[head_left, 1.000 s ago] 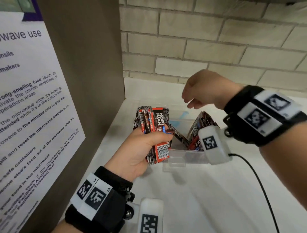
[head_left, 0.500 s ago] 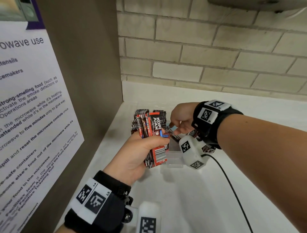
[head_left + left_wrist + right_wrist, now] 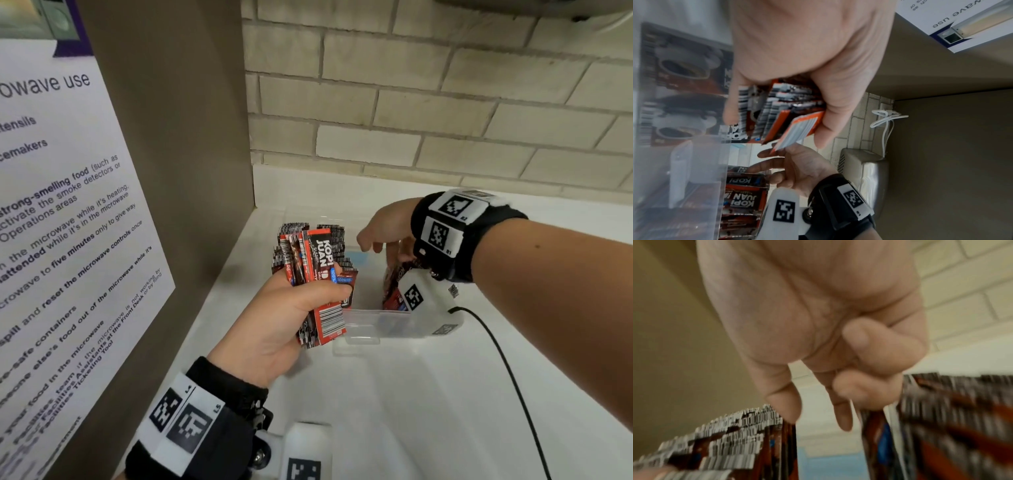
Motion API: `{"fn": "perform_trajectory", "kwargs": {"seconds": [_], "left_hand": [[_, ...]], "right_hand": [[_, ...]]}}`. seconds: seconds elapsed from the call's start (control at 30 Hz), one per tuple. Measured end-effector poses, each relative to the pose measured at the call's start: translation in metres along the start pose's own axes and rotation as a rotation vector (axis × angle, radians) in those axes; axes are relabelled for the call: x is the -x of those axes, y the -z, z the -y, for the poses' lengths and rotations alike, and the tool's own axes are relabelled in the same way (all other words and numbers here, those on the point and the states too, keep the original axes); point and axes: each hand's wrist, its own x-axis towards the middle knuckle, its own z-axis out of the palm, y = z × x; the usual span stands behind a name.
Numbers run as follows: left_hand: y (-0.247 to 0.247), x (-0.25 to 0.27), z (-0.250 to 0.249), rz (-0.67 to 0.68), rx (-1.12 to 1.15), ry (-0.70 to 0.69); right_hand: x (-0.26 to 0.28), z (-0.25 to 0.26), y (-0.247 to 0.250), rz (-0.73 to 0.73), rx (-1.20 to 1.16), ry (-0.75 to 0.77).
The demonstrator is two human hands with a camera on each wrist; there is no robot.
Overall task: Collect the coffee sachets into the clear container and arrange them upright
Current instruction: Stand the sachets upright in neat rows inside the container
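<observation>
Fingers and thumb of the left hand [image 3: 274, 329] clamp a thick bundle of coffee sachets [image 3: 310, 270], held upright just beside the clear container [image 3: 363, 320], probably so they can drop in on end. The right hand [image 3: 385, 231] reaches over the container, fingers loosely spread and gripping nothing, fingertips down among the sachets leaning inside [image 3: 394, 291], seemingly pressing them aside to open a gap. The container sits on the white counter [image 3: 394, 411], near a side panel bearing a microwave notice [image 3: 68, 222].
</observation>
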Motion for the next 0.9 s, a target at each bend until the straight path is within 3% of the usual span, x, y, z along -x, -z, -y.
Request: {"fn": "perform_trajectory", "kwargs": {"seconds": [0.2,0.4,0.5,0.57,0.6,0.67,0.77,0.9], "left_hand": [[0.0,0.003,-0.001,-0.018,-0.007,-0.03],[0.005,0.008,-0.005,-0.111,0.037,-0.102],[0.006,0.013,-0.009,-0.118,0.109,-0.137],[0.002,0.018,-0.01,-0.043,0.142,-0.129],[-0.002,0.021,-0.01,0.006,0.124,-0.105],[-0.01,0.025,-0.004,0.111,0.049,-0.038],[-0.02,0.027,0.007,0.197,-0.034,0.027],[-0.022,0.025,0.018,0.245,-0.054,0.091]], "right_hand": [[0.007,0.008,0.0,0.02,0.519,0.078],[0.018,0.01,0.005,-0.064,0.481,0.191],[0.033,0.003,0.014,-0.333,0.267,0.372],[0.05,-0.006,0.011,-0.53,-0.019,0.554],[0.061,-0.01,0.007,-0.548,-0.207,0.633],[0.081,-0.02,-0.01,-0.411,-0.485,0.727],[0.086,-0.035,-0.038,-0.193,-0.563,0.728],[0.068,-0.051,-0.063,-0.209,-0.726,0.648]]}}
